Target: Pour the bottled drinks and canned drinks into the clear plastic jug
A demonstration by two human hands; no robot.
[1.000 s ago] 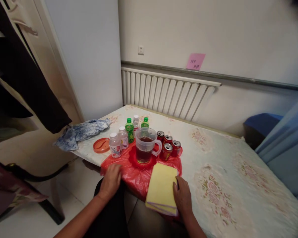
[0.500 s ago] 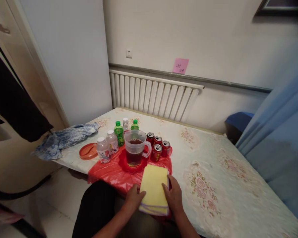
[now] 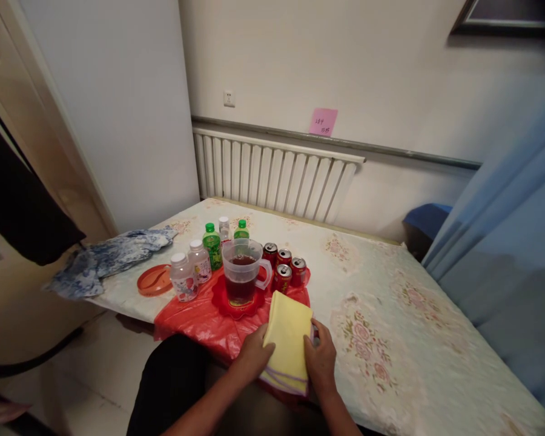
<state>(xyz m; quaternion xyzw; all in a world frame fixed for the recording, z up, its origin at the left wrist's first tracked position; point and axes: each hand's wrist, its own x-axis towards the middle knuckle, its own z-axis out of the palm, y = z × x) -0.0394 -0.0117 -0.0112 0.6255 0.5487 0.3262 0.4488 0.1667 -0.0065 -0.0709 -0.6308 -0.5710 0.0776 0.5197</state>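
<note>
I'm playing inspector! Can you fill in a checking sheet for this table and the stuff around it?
Surface: flowered cover, red plastic sheet at the near edge.
Job's things: folded yellow cloth.
Clutter: jug of dark drink, four cans, bottles, orange lid, blue cloth.
Grippers: left hand and right hand grip the yellow cloth's sides.
Cables: nothing seen.
Surroundings: radiator, pink note, socket, blue curtain.
</note>
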